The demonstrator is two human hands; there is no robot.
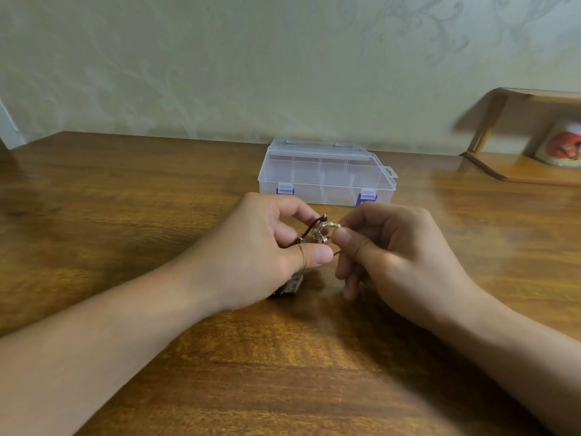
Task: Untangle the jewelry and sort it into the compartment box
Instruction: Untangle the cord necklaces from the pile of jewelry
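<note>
1. While my two hands meet above the middle of the table point(132, 190), they hold a small tangle of jewelry point(319, 231) between them.
2. My left hand point(270, 247) grips the tangle from the left side: the thumb lies under it and the curled fingers point(298, 210) close over it from above.
3. My right hand point(390, 247) pinches a thin gold-coloured ring piece point(331, 225) of the tangle between the thumb and the forefinger; the other fingers of this hand are curled below.
4. A dark cord point(309, 228) runs out of the tangle toward my left hand and passes under its fingers.
5. Under my left hand a dark, blurred object point(289, 286) shows near the table surface; I cannot tell what it is, or whether it lies on the table or hangs from the tangle.
6. The compartment box point(327, 173) stands behind my hands, near the far edge of the table. It is of clear plastic with inner dividers and two purple clasps point(366, 198) on the front side, and the lid is closed.
7. At the far right corner a wooden shelf point(515, 165) stands on the table, with a round white and orange object point(562, 146) on it.
</note>
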